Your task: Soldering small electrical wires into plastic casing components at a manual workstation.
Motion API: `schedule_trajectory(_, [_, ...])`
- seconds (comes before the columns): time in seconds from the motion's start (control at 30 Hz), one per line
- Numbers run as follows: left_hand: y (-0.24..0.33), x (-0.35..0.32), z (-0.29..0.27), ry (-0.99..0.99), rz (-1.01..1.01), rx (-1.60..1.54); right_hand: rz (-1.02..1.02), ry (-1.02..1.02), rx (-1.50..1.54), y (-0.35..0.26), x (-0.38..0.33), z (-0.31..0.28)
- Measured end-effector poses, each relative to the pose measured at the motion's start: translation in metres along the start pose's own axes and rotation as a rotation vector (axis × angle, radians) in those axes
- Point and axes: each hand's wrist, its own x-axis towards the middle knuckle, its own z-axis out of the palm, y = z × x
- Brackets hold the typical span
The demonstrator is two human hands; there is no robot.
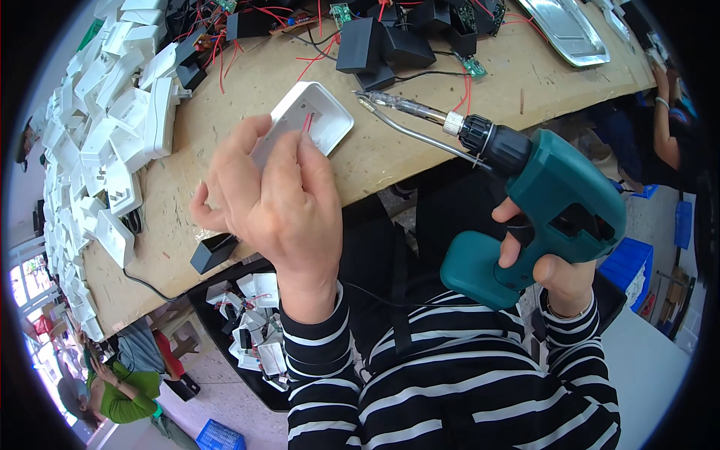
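On the workbench, a white plastic casing point(334, 124) lies with its hollow side up, and a short red wire point(308, 121) stands out of it. My left hand point(281, 206) is over the casing's near side, thumb and forefinger pinched at the wire's end, the other fingers spread toward the left. A dark green soldering gun point(574, 176) is gripped in my right hand point(559, 281), with fingers around its handle by the trigger. Its pointed tip, with a curved metal feed tube alongside, is just right of the casing and apart from it.
White casings point(124, 124) are heaped along the left of the bench point(480, 94). Black boxes point(360, 49), red wires and green circuit boards point(472, 66) lie at the back. A metal tray point(570, 30) is far right. A black bin point(206, 319) of white parts stands below the bench edge.
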Motion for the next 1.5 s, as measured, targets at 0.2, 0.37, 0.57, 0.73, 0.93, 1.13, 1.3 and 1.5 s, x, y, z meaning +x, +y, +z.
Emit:
schedule_trajectory(0.2, [-0.001, 0.001, 0.009, -0.005, -0.043, -0.037, 0.093, -0.046, 0.015, 0.001, 0.000, 0.001])
schedule_trajectory(0.37, [0.002, 0.003, 0.011, -0.006, -0.073, -0.054, 0.122, -0.087, -0.010, 0.005, 0.000, 0.000])
schedule_trajectory(0.57, [0.001, 0.005, 0.012, 0.011, -0.075, -0.108, 0.124, -0.109, -0.028, 0.006, 0.003, 0.002])
schedule_trajectory(0.73, [0.000, 0.004, 0.015, -0.006, -0.097, -0.136, 0.114, -0.123, -0.026, 0.008, 0.006, 0.003])
schedule_trajectory(0.93, [0.001, 0.004, 0.014, -0.009, -0.111, -0.154, 0.139, -0.115, -0.068, 0.003, 0.014, 0.012])
schedule_trajectory(1.13, [0.000, 0.004, 0.015, -0.002, -0.101, -0.162, 0.115, -0.136, -0.135, 0.005, 0.022, 0.016])
schedule_trajectory(1.3, [0.001, 0.003, 0.015, -0.007, -0.113, -0.160, 0.042, -0.183, -0.206, 0.005, 0.030, 0.019])
schedule_trajectory(1.5, [0.000, 0.003, 0.016, -0.003, -0.119, -0.180, 0.056, -0.169, -0.248, 0.004, 0.031, 0.022])
